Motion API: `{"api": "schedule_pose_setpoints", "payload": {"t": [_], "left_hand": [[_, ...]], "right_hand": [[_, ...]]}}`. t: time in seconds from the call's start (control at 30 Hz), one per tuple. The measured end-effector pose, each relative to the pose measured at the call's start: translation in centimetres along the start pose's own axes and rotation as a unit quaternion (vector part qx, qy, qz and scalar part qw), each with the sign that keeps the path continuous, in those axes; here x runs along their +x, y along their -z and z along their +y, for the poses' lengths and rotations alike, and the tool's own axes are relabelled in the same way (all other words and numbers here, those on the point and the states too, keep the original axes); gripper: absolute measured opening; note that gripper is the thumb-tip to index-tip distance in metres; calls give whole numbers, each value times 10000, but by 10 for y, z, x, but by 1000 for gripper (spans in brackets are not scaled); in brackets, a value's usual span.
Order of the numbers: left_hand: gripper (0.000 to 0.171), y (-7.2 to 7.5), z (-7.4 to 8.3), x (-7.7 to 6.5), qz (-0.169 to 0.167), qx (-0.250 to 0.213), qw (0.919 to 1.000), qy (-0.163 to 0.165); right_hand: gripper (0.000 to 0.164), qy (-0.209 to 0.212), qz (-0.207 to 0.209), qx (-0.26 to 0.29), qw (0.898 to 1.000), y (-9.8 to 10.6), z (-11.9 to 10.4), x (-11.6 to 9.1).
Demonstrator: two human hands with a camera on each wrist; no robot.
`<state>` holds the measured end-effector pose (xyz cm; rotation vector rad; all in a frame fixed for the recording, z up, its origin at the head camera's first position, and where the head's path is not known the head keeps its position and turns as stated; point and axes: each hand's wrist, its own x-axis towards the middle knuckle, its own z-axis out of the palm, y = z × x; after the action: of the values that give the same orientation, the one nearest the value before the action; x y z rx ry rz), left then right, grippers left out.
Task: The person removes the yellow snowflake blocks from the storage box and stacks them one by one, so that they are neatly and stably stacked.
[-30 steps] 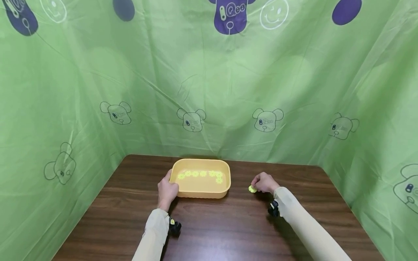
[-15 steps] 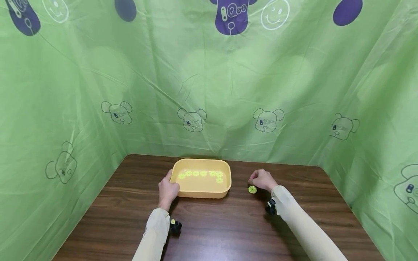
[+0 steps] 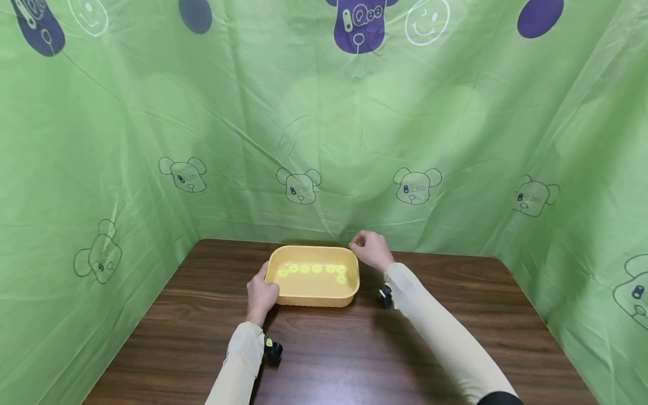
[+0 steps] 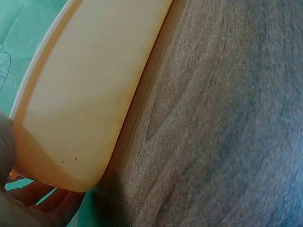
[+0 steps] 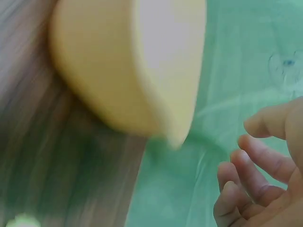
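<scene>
A yellow plastic basin (image 3: pixel 312 301) stands on the table. My left hand (image 3: pixel 261 293) grips its left end, thumb at the rim and fingers under the wall in the left wrist view. Several yellow-green flower shapes (image 3: pixel 316 269) line the back and right of the basin's inside. Just beyond the basin's back right corner is my right hand (image 3: pixel 373 250), above the table. The right wrist view shows its fingers loosely bent, thumb and forefinger apart, nothing between them. A blurred pale green piece (image 5: pixel 23 221) lies on the table at that view's lower left; the right arm hides it from the head view.
The brown wooden table (image 3: pixel 324 349) ends at the back against a green printed curtain (image 3: pixel 349 214), which also hangs on both sides. Black wrist cameras (image 3: pixel 273 351) sit at both cuffs.
My right hand pinched a small green flower piece on the table to the right, let go of it, and moved left and back to the basin's corner. The left hand stays put.
</scene>
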<state>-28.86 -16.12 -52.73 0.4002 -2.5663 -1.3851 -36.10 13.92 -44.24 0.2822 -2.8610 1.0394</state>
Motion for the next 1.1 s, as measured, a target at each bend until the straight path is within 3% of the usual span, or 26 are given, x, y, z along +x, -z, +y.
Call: {"api": "schedule_pose_setpoints", "payload": {"t": [0.13,0.3,0.47,0.57,0.73,1.1], "left_hand": [[73,1,1,0,18,-18,10000,-24],[73,0,0,1,31,-39,10000,-36],[74,-1,-1,0,97,-4,9999,-91],[73,-1,-3,1,175,9,9997,-153],[73,-2,-4,2,255,34,9995,-203],[71,-2,-3,1,191,-7,9997,-168]], "right_hand": [[20,-224,-138,188,9995,-18,-30,12],[23,-496,-414,336,9973,-49,-48,18],[17,-822,-467,151,9954,-80,-46,20],[32,-970,-416,-98,9944,-96,-43,21],[54,-848,-298,-548,9944,-117,-35,23],[32,-1096,-207,-450,9927,-137,-30,24]]}}
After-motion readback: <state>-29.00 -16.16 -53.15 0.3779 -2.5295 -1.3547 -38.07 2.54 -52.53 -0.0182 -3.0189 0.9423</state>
